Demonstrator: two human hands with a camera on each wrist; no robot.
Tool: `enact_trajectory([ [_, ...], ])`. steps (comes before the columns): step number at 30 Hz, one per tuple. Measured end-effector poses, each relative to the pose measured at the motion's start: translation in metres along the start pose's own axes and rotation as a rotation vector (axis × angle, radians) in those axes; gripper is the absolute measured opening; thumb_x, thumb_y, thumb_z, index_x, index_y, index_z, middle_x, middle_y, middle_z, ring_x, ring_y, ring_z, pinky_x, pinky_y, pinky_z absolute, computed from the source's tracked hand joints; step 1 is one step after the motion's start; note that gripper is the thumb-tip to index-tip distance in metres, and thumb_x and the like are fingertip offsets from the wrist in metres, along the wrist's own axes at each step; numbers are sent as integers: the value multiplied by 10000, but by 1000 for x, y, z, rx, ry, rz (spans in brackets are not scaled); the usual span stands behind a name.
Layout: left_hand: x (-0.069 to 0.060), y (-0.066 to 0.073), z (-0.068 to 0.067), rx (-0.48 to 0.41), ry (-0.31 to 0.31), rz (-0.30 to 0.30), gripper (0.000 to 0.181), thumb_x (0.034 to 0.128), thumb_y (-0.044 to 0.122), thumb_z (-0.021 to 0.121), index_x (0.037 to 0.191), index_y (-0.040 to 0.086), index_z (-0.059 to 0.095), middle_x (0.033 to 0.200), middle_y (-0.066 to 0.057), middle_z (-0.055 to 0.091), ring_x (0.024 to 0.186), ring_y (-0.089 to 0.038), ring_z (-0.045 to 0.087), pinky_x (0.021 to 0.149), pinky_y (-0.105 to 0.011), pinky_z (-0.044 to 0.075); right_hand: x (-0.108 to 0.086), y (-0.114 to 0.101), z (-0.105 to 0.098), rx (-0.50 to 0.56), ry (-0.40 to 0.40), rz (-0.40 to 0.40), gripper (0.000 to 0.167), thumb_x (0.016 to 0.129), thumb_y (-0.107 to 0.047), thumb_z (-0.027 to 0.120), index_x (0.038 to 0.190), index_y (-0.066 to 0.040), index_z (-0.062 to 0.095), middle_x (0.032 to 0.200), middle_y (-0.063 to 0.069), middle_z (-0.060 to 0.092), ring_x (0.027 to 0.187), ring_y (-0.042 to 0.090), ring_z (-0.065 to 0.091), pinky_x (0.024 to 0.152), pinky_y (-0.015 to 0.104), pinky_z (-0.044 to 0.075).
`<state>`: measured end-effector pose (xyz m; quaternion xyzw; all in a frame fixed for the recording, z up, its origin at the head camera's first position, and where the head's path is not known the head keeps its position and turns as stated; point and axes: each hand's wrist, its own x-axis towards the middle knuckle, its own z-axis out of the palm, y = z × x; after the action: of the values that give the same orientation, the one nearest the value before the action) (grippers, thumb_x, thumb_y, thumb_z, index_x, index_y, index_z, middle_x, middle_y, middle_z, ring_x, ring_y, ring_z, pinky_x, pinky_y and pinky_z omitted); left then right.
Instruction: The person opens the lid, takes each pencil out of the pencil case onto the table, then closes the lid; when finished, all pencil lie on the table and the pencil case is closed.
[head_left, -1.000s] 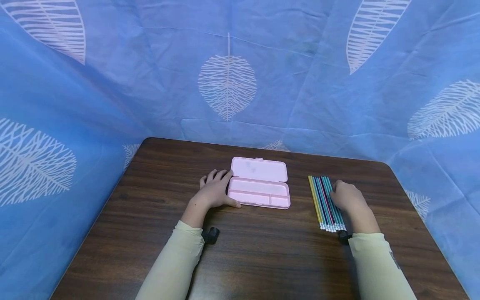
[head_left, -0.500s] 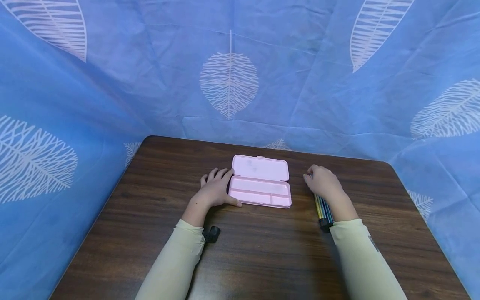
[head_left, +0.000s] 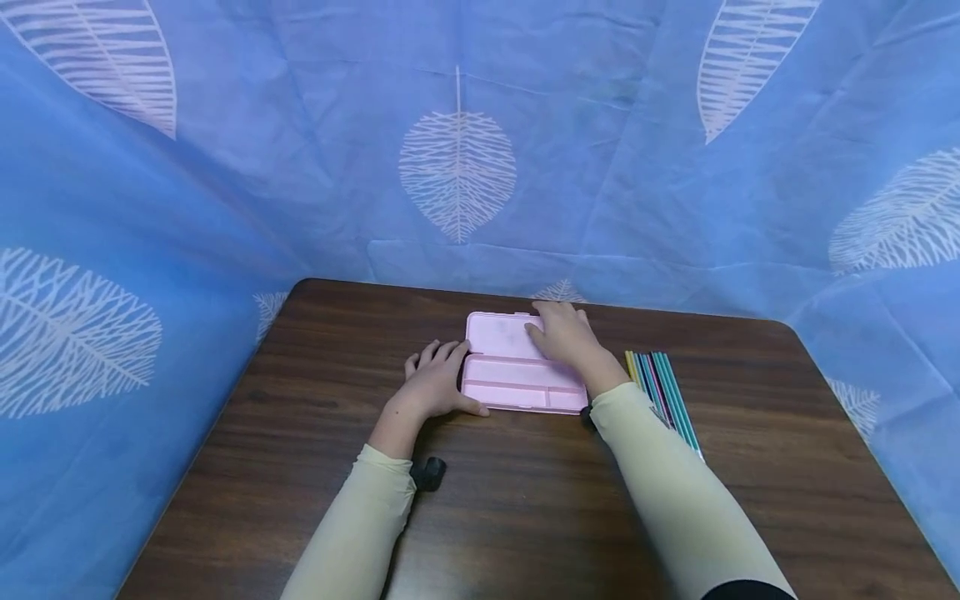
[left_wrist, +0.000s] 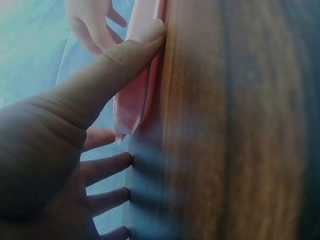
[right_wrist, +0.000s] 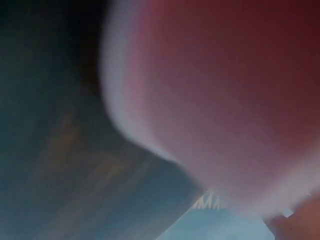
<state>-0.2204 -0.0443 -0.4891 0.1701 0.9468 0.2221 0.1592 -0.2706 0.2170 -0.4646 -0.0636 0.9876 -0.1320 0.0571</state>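
A pink pencil case point(head_left: 517, 371) lies unfolded on the table, lid point(head_left: 497, 335) at the back, divided tray at the front. My left hand point(head_left: 435, 387) rests at its left end with fingers spread. In the left wrist view, the left thumb point(left_wrist: 142, 37) lies on the case's front edge, and other fingertips reach down to the tabletop. My right hand point(head_left: 566, 337) is over the right part of the lid, fingers extended, holding nothing visible; contact with the lid cannot be told. Blurred pink plastic point(right_wrist: 215, 110) fills much of the right wrist view.
Several pencils point(head_left: 677, 396), yellow, teal and dark, lie side by side right of the case, partly behind the right sleeve point(head_left: 667, 467). The brown wooden table point(head_left: 510, 500) ends at a blue leaf-patterned cloth point(head_left: 315, 167) behind.
My right hand has left the row of pencils and moved left to the case's lid, exposing the pencils' far ends. The left hand has stayed at the case's left end.
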Motion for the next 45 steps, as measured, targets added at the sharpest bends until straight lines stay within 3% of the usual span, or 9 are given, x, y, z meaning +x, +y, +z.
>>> enact_trajectory([
  [9,0,1,2,-14,10,13,1231,751,645,912,1708,190,286,1749,-90,350,1656,-411,206,1285,-700,187,0,-6,3,-36,-90,26,645,1123,-410,481,1669,-89,364,1702,198,419,1599,456,339,1288,749,141],
  [19,0,-1,3,-22,12,8,1232,756,645,911,1711,197,275,1750,-81,349,1657,-409,198,1287,-696,181,1,-10,-3,-61,-105,17,629,1118,-414,479,1651,-89,402,1681,189,455,1577,449,387,1265,752,188],
  [35,3,0,4,-68,8,-40,1358,703,591,968,1722,117,205,1781,-103,289,1669,-388,168,1315,-675,122,-10,-16,-21,-64,-41,-11,606,1117,-409,477,1637,-101,434,1713,170,414,1614,453,322,1279,746,174],
  [45,1,0,2,-80,14,-37,1378,701,611,963,1724,110,186,1779,-114,288,1664,-391,183,1314,-663,135,-32,-26,-40,-130,87,-80,467,1127,-437,488,1544,-253,589,1636,120,526,1497,467,435,1174,713,338],
])
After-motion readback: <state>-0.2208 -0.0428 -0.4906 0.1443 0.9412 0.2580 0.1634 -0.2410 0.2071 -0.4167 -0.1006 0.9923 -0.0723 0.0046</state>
